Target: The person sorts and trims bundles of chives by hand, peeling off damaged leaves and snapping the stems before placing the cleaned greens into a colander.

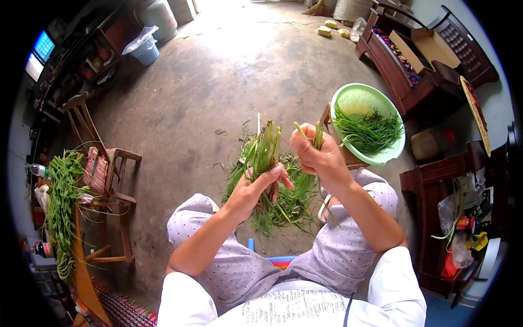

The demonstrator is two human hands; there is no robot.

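On the far left, leafy green stems (62, 212) lay heaped, drooping, just near the wooden chair (121, 159). Into the middle, and here was the action! The left hand (255, 186) had its fingers curled around an upright bunch of stems (265, 150), thick ends up, held out above the loose greens (298, 203) strewn on the floor. Just to the right, the right hand (322, 157) had thumb and forefinger pinching a few short stems (318, 136), apart from the bunch; how its other fingers closed, I couldn't tell. This looked like picking over, a few stems at a time. The next move seemed to call for a steady left grip and a neat right-hand snap or release. Farther right, a green plastic colander (357, 97) stood tilted, holding slender greens (376, 132).
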